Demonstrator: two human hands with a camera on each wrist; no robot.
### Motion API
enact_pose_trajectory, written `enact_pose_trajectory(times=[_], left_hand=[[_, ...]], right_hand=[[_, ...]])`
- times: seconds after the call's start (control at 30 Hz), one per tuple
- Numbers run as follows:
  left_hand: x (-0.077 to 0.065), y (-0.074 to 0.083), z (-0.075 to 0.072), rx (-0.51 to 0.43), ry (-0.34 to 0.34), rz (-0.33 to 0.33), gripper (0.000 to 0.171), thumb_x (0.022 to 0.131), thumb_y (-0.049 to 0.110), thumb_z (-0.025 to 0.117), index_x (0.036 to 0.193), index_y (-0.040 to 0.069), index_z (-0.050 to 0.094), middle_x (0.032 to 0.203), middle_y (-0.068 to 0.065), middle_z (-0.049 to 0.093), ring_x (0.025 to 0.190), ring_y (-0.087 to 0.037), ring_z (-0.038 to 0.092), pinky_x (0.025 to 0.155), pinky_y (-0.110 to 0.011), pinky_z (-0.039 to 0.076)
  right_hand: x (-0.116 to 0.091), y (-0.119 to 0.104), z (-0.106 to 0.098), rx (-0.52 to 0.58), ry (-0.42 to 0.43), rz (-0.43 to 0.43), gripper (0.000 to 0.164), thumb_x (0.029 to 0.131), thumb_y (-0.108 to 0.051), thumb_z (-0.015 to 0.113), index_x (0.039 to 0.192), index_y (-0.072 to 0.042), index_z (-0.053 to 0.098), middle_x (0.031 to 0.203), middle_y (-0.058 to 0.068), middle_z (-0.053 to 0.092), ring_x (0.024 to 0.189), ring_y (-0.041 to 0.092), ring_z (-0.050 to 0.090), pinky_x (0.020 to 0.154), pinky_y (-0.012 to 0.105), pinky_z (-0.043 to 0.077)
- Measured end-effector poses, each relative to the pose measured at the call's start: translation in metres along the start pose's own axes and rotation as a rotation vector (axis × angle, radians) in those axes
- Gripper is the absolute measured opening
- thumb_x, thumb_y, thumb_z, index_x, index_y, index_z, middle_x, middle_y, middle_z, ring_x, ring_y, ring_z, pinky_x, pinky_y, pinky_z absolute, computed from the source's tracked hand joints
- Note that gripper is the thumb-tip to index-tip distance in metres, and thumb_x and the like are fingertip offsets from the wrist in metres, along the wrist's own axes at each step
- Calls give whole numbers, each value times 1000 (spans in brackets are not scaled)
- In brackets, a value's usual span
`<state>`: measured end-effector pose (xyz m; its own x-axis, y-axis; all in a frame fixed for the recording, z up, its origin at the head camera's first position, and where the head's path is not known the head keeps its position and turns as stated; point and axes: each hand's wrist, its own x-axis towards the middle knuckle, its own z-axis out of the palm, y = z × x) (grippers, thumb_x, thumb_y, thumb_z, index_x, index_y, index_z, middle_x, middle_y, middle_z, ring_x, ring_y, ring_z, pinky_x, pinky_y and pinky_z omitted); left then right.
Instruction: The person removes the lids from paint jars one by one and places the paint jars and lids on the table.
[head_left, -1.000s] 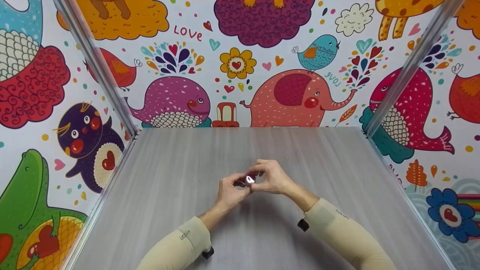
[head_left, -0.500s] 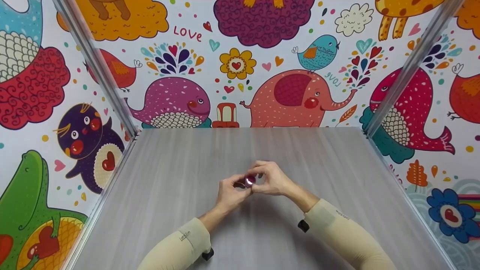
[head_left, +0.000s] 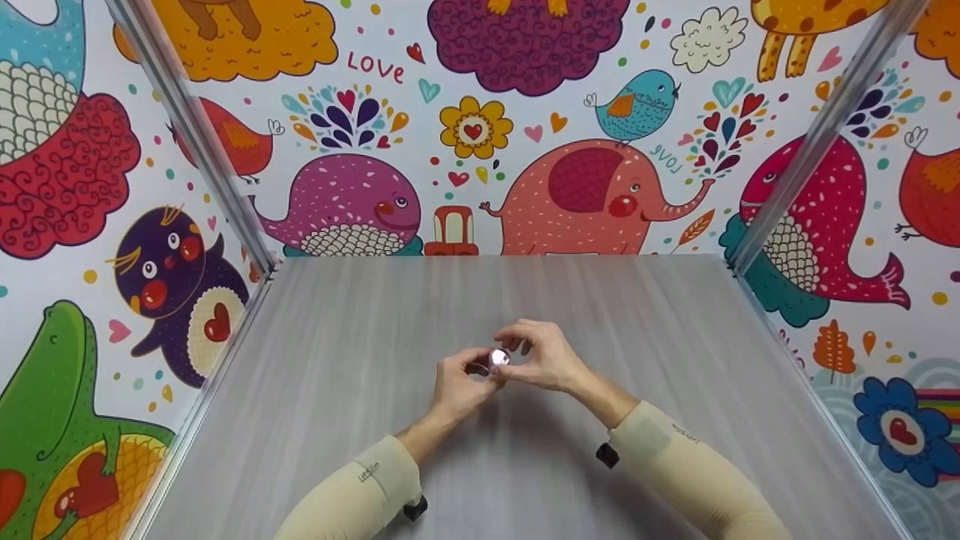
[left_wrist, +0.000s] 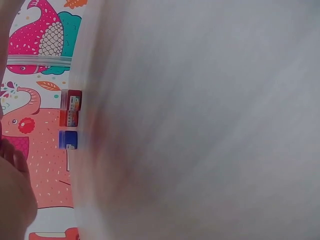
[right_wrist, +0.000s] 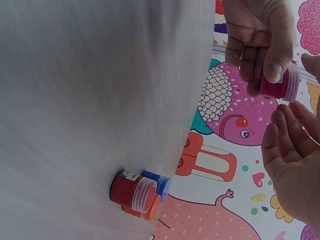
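A small magenta paint jar (right_wrist: 272,87) with a clear ribbed screw lid (right_wrist: 292,85) is held above the table, tilted in the right wrist view. My left hand (head_left: 461,386) grips the jar's body, its thumb across the side. The right hand (head_left: 544,356) is cupped about the lid, thumb close to it. In the right wrist view its fingers (right_wrist: 286,130) are spread and stand a little off the lid. From above, light glares off the lid (head_left: 499,358). The left wrist view shows the left hand (left_wrist: 17,195) only partly, and the held jar hardly at all.
On the grey table (head_left: 360,322) a dark red jar (right_wrist: 132,192), an orange jar (right_wrist: 150,212) and a blue jar (right_wrist: 159,182) stand close together; the head view does not show them. Printed walls (head_left: 465,67) and metal posts (head_left: 195,135) enclose the table.
The right forefinger has come off the lid, leaving a gap. The lid's face shows more openly, and the glare on it has shifted. The left hand stays nearly where it was.
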<state>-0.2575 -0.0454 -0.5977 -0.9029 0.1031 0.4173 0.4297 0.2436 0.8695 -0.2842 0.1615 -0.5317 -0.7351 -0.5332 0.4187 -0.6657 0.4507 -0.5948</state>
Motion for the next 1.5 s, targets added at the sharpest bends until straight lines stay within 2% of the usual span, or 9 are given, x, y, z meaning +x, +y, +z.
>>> enact_pose_trajectory(times=[0.2,0.43,0.57,0.63,0.8,1.0,1.23,1.33,1.5], left_hand=[[-1,-1,0,7,2,-12,26,85,8,96,109,8,86,97,-8,85,87,-15,78,87,-59,69],[-1,0,1,-13,-5,-10,31,86,8,95,114,-1,84,100,-10,85,88,-11,76,88,-59,69],[-1,1,1,-3,-4,-7,28,86,8,95,112,4,85,100,-10,86,88,-12,76,87,-55,69],[-1,1,0,4,-7,-13,27,86,8,95,111,7,86,101,-10,86,88,-13,77,88,-53,70],[-2,0,0,12,-23,-21,28,88,12,96,114,12,86,105,-11,87,92,-15,78,89,-48,70],[-2,1,-1,-1,-23,-8,28,87,9,95,113,11,85,106,-8,87,94,-18,80,88,-46,70],[-2,-1,0,-17,-15,9,27,85,4,93,112,7,85,103,-10,87,91,-18,81,86,-40,70],[-2,-2,0,-16,-9,20,27,85,5,92,111,5,85,102,-11,87,90,-21,81,85,-41,70],[-2,-1,-1,-5,-15,9,28,87,10,95,113,7,85,106,-16,86,93,-24,81,88,-51,70]], right_hand=[[-1,-1,2,0,0,38,36,88,-25,97,115,-6,84,100,11,81,89,30,76,78,50,66],[-1,-1,3,-15,-4,28,27,90,-21,95,110,-6,84,99,9,81,88,26,75,79,34,64],[-1,-2,3,-10,-11,13,23,90,-19,94,110,-10,85,98,8,80,88,24,76,79,39,66],[-1,-3,3,-13,-15,0,22,90,-19,93,110,-12,86,97,6,79,88,22,75,79,40,66],[0,-1,3,-20,-30,-41,22,90,-17,91,112,-15,86,98,3,78,89,19,75,80,32,63],[2,1,3,-24,-38,-116,26,88,-13,88,113,-14,85,99,3,77,89,20,74,78,32,62],[4,2,3,2,-38,-181,29,84,-8,83,113,-12,86,100,4,79,87,21,72,73,24,54],[4,3,4,-3,-40,-192,30,85,-9,83,114,-12,86,102,4,80,89,19,73,73,27,56],[2,2,4,-35,-15,-152,38,87,-19,87,124,-12,83,106,4,81,94,21,75,76,43,64]])
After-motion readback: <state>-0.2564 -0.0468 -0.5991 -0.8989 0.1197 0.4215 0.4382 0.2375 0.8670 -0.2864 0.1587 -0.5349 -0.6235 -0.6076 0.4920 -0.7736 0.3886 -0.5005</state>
